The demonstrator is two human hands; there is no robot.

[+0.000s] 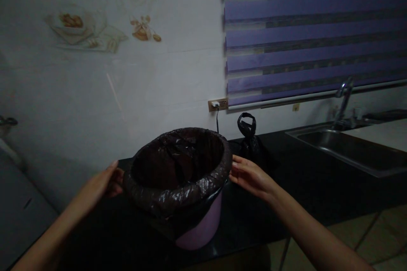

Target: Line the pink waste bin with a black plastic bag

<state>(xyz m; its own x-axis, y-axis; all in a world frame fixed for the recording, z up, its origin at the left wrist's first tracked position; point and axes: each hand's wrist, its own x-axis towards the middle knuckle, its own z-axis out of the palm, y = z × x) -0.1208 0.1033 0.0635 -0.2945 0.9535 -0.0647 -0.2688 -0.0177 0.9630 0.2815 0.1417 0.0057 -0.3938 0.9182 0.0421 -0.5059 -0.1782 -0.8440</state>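
A person's left hand (103,182) and right hand (251,175) flank a lilac bin (199,228) on a black counter (318,178), fingers at the rim of its dark bin liner (178,169); a knotted black bag (249,142) sits just beyond, a steel sink (346,148) far right below purple blinds (311,34)

Two bare arms come in from the near side. The left hand (103,182) and the right hand (251,176) wear no gloves, rings or watch. No sleeves cover the arms. Short, plain fingernails show.
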